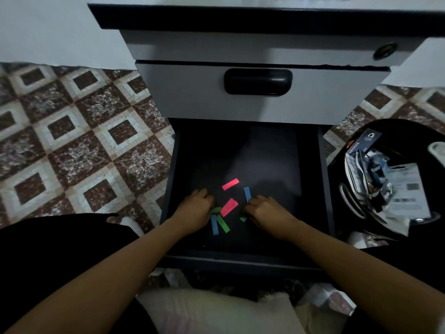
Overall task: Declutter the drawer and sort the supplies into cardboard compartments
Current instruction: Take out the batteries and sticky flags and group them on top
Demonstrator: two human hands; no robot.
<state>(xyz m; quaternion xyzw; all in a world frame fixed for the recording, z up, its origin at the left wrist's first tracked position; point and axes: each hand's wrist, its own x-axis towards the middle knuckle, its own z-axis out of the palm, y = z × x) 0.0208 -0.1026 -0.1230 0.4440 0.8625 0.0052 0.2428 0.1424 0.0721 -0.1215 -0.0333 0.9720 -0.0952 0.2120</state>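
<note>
1. Nearest the viewer, a pale bundle (212, 312) lies on the floor below the open drawer (240, 260), and two bare forearms reach over it into the drawer.
2. The supplies still to be sorted are small coloured paper strips, scattered loose on the drawer's dark bottom. A blue strip (214, 226) and a green strip (223, 224) lie side by side closest to the front wall.
3. Risk: the strips look thin and flat, so fingers may slide over them, push them apart or crease them. In this dim light a dark scrap could easily be missed.
4. The left hand (193, 207) rests palm down, fingers bent onto a short green strip (215, 209). I cannot tell whether they pinch it.
5. The right hand (268, 209) is also palm down, fingers curled narrow just beside a green scrap (243, 219) and an upright blue strip (247, 194). The fingertips are hidden, so any hold is unclear.
6. Between the hands lies a pink strip (228, 207), with a second pink strip (230, 184) further back.
7. No cardboard compartments are in view.
8. To the right stands a black bin (397, 126) holding crumpled packaging.
9. Farthest back is a closed grey drawer front (192, 92) with a black handle (257, 81), under the table (216, 18) edge.
</note>
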